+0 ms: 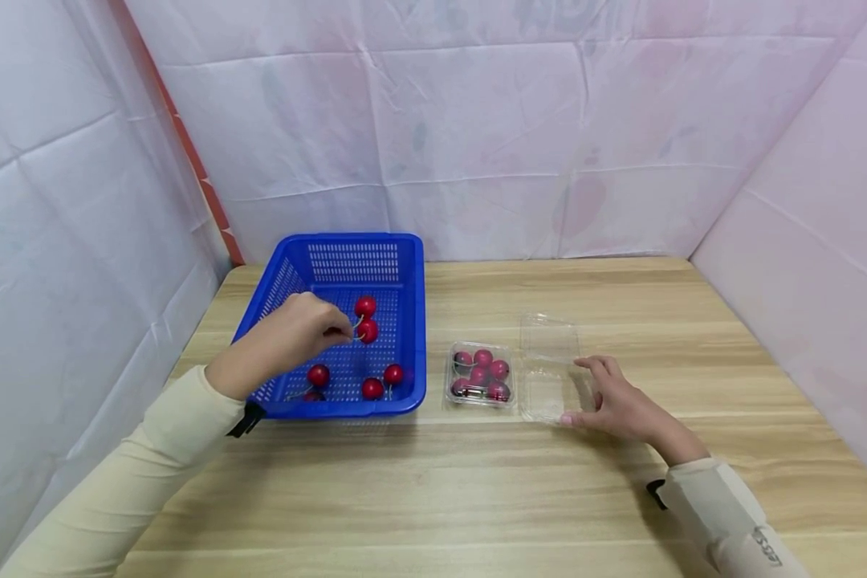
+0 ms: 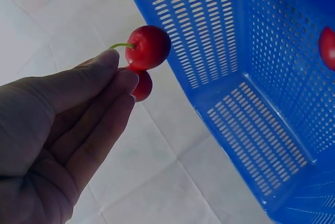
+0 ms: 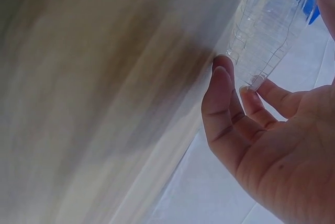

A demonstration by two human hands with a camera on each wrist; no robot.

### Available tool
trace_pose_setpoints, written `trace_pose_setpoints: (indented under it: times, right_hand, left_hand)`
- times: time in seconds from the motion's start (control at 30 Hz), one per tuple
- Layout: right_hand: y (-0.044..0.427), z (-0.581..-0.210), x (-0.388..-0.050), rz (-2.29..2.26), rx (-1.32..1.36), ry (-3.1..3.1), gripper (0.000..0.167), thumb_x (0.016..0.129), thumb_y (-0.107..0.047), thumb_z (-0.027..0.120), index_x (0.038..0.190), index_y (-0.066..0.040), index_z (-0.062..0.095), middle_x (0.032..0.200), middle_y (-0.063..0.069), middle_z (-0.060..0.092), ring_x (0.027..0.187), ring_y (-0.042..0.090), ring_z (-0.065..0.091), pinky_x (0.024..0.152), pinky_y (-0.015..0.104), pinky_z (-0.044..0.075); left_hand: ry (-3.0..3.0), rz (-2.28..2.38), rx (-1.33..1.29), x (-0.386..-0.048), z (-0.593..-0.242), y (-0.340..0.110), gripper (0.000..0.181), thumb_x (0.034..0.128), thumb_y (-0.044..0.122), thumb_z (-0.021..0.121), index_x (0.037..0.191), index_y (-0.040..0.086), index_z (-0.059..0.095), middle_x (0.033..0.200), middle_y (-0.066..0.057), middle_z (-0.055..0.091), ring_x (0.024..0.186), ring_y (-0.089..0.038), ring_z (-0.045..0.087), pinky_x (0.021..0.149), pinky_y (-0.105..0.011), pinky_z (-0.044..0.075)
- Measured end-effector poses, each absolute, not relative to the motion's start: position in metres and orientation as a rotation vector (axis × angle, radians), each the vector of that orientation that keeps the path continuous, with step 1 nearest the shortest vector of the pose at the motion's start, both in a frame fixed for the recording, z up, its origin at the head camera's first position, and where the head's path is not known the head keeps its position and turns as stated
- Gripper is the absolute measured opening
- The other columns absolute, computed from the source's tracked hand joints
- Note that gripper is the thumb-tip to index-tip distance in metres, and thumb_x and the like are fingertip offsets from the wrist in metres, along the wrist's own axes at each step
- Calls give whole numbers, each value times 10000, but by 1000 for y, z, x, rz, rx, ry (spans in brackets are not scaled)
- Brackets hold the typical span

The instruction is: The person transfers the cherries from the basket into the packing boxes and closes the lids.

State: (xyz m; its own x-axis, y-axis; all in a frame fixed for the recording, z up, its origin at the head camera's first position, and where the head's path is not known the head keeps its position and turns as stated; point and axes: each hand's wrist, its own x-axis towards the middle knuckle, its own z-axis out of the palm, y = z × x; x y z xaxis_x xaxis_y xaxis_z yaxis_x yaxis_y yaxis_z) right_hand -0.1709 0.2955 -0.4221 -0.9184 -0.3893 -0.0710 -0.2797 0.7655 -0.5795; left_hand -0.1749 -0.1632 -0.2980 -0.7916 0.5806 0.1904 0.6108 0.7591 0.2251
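My left hand pinches the stems of two red cherries above the blue basket. In the left wrist view, one cherry hangs just beyond the fingertips of the hand, with the other partly behind it. On the table, my right hand touches the right edge of an open clear plastic box, thumb at its near corner and fingers farther back. From the right wrist view, the fingertips of that hand rest against the clear box.
Several cherries lie in the basket's near part. Between the basket and the open box stands a closed clear box with several cherries inside. White cloth hangs behind and beside the wooden table.
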Motion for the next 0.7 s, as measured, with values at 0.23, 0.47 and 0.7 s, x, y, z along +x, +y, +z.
trace_pose_setpoints:
  times: [0.23,0.47,0.7]
  right_hand:
    - [293,-419,-171,-876,-551,2757,988,762,-427,787,1429,67,252,1366,281,242,687,128,415,553,242,377]
    - [294,-415,-171,-888,-556,2717,1002,777,-385,785,1444,86,204,1392,338,179,680,145,418,559,242,385]
    - [291,-415,-172,-928,-482,2681,1051,741,-355,819,1452,98,191,1397,390,132,732,183,526,623,266,462]
  left_hand:
    - [-2818,-414,-967,-167,-298,-162,80,800,30,752,846,94,769,824,-24,732,758,-161,697,706,-309,572]
    - [-2795,-428,-919,-159,-292,-156,93,804,53,755,884,99,769,849,-25,733,779,-166,698,717,-314,572]
    - [-2755,-476,-972,-149,-292,-144,108,821,60,740,920,95,764,875,-30,731,817,-170,703,735,-303,569]
